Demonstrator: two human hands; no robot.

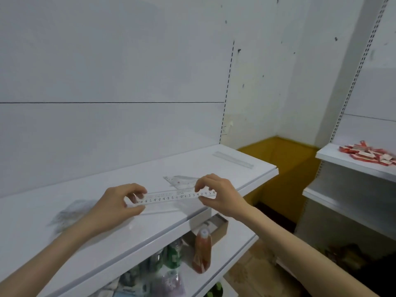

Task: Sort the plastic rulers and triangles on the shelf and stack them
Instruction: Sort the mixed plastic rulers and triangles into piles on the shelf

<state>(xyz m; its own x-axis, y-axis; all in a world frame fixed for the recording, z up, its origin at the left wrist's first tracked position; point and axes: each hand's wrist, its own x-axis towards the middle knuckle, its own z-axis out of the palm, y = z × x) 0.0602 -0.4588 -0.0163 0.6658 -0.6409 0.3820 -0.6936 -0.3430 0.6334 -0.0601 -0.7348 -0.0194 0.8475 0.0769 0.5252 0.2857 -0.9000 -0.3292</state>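
Both arms fwd; L hand (pixel 115 203) & R hand (pixel 219 195) fingers (pixel 139 188) pinch ruler (pixel 175 197) ends.

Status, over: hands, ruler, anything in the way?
Left hand and right hand pinch the clear ruler by its ends, over the shelf. A triangle lies just behind; second ruler far right. Nothing blocking.

Soft, even, cool light is cast over the scene; only faint shadows are thrown on the glossy white shelf (pixel 64 249). Straight lines are bowed toward the edges. Fine detail is softened throughout by blur.
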